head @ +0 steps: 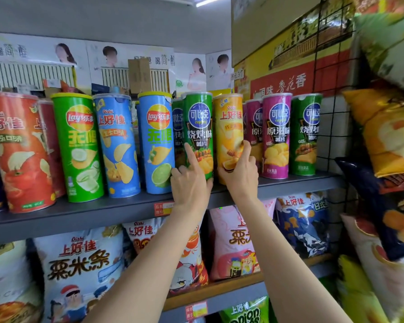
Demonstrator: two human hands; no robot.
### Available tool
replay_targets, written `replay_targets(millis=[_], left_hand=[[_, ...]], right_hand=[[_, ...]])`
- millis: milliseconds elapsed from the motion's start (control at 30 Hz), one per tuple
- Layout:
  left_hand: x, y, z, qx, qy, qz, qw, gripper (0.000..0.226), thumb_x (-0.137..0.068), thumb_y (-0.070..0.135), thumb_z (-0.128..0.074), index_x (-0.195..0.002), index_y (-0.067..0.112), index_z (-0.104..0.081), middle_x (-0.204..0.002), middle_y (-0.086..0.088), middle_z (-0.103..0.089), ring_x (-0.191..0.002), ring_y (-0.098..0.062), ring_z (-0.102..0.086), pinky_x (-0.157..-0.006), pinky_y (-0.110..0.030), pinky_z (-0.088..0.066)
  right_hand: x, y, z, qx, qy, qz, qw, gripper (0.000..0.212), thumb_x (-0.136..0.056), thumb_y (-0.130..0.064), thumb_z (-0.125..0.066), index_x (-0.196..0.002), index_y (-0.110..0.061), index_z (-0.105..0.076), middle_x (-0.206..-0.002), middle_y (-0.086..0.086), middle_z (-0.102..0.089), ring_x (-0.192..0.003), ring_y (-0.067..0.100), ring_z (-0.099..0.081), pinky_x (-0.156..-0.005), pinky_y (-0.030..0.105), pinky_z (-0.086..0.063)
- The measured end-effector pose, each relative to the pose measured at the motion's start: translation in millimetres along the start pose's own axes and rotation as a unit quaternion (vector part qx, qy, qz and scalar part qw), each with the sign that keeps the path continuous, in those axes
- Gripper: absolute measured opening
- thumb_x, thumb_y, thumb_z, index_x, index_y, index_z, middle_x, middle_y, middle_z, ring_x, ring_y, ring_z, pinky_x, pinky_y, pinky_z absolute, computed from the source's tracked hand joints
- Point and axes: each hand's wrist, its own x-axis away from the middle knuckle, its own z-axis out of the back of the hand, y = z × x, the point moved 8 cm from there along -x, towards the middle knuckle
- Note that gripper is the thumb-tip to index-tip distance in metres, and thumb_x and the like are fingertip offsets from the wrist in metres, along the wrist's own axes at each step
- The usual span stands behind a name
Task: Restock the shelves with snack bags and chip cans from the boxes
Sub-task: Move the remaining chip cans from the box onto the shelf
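A row of upright chip cans stands on the grey upper shelf [117, 206]. My left hand [189, 180] holds the bottom of a green Copico can [200, 122], with its index finger stretched up the can's front. My right hand [240, 173] grips the lower part of a yellow Oishi can [229, 127] right beside it, index finger raised against the can's right side. Both cans sit at the shelf's front edge, the yellow one tilted slightly. Purple [276, 136] and green [306, 134] Copico cans stand to the right; blue [158, 141] and green Lay's cans [78, 145] to the left.
Snack bags [79, 269] fill the shelf below. More bags [387, 136] hang on a black wire rack at the right. A yellow and red carton [289, 59] sits above the cans at the upper right. Small boxes and posters lie behind the cans.
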Motion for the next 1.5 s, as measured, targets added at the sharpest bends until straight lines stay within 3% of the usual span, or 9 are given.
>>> replay_targets(millis=[300,433,533,733,867,1067,1200,1333,1500], left_hand=[[3.8,-1.8,-2.7,0.041,-0.038,0.012,0.998,0.096,-0.088,0.042,-0.057,-0.147,0.000,0.006,-0.120,-0.020,-0.050,-0.103,-0.032,-0.051,-0.086,-0.034,-0.043],[13.8,-15.1,23.7,0.059,0.105,-0.054,0.991,0.081,-0.066,0.024,-0.076,-0.134,0.000,-0.040,-0.107,-0.019,-0.058,-0.088,-0.033,-0.060,-0.073,-0.037,-0.051],[21.0,-46.8,41.7,0.084,0.165,-0.055,0.981,0.064,-0.067,0.019,-0.062,-0.126,0.008,-0.039,-0.112,-0.016,-0.058,-0.093,-0.033,-0.057,-0.076,-0.038,-0.046],[30.5,-149.0,78.2,0.102,0.172,0.013,0.980,0.054,-0.070,0.024,-0.040,-0.122,0.011,-0.041,-0.115,-0.013,-0.054,-0.100,-0.031,-0.052,-0.082,-0.040,-0.045],[38.5,-234.2,103.7,0.078,0.181,0.051,0.979,0.053,-0.073,0.017,-0.050,-0.124,0.010,-0.037,-0.119,-0.018,-0.052,-0.104,-0.037,-0.051,-0.084,-0.044,-0.044],[42.9,-344.6,131.7,0.088,0.167,0.108,0.976,0.061,-0.070,0.011,-0.068,-0.124,0.001,-0.044,-0.121,-0.024,-0.049,-0.109,-0.041,-0.045,-0.091,-0.048,-0.039],[28.0,-392.4,122.4,0.140,0.076,0.146,0.976,0.076,-0.080,0.029,-0.068,-0.138,-0.002,-0.029,-0.133,-0.024,-0.040,-0.124,-0.038,-0.036,-0.103,-0.040,-0.027],[8.1,-407.8,100.1,0.247,-0.019,0.170,0.954,0.088,-0.076,0.036,-0.074,-0.138,-0.003,-0.026,-0.135,-0.021,-0.043,-0.125,-0.035,-0.040,-0.103,-0.041,-0.033],[6.3,-409.8,90.3,0.242,-0.065,0.160,0.955,0.079,-0.079,0.028,-0.071,-0.137,0.000,-0.025,-0.134,-0.020,-0.042,-0.124,-0.034,-0.041,-0.098,-0.039,-0.036]], right_hand=[[3.0,2.5,-1.5,0.018,0.021,-0.006,1.000,0.088,-0.082,-0.031,-0.070,-0.147,-0.016,-0.013,-0.132,0.016,-0.039,-0.119,0.037,-0.042,-0.090,0.044,-0.040],[15.4,-23.0,15.2,0.025,0.145,0.046,0.988,0.080,-0.080,-0.037,-0.070,-0.141,-0.006,-0.030,-0.131,0.019,-0.041,-0.115,0.036,-0.041,-0.091,0.041,-0.036],[30.6,-68.1,17.5,-0.037,0.203,0.139,0.968,0.064,-0.080,-0.028,-0.070,-0.130,0.001,-0.043,-0.123,0.023,-0.046,-0.107,0.039,-0.045,-0.090,0.038,-0.034],[74.0,-163.6,-36.8,-0.115,0.158,0.235,0.952,0.051,-0.077,-0.022,-0.066,-0.119,0.003,-0.051,-0.114,0.024,-0.049,-0.100,0.039,-0.049,-0.088,0.037,-0.035],[118.1,-225.9,-90.0,-0.142,0.102,0.276,0.945,0.047,-0.079,-0.031,-0.052,-0.113,0.001,-0.052,-0.112,0.023,-0.051,-0.100,0.039,-0.052,-0.086,0.038,-0.041],[164.5,-277.4,-184.2,-0.137,-0.067,0.186,0.971,0.068,-0.079,-0.031,-0.072,-0.131,-0.003,-0.037,-0.122,0.014,-0.047,-0.115,0.030,-0.047,-0.091,0.033,-0.039],[174.0,-281.4,-207.6,-0.031,-0.063,0.076,0.995,0.091,-0.078,-0.041,-0.070,-0.143,-0.006,-0.018,-0.135,0.014,-0.042,-0.123,0.032,-0.045,-0.091,0.040,-0.041],[170.8,-281.2,-208.7,-0.053,-0.043,0.013,0.998,0.078,-0.074,-0.037,-0.073,-0.131,-0.005,-0.030,-0.127,0.015,-0.050,-0.117,0.033,-0.050,-0.084,0.039,-0.042],[172.2,-278.3,-206.5,-0.059,-0.028,0.005,0.998,0.072,-0.073,-0.033,-0.074,-0.125,-0.004,-0.034,-0.123,0.016,-0.054,-0.113,0.034,-0.052,-0.083,0.039,-0.043]])
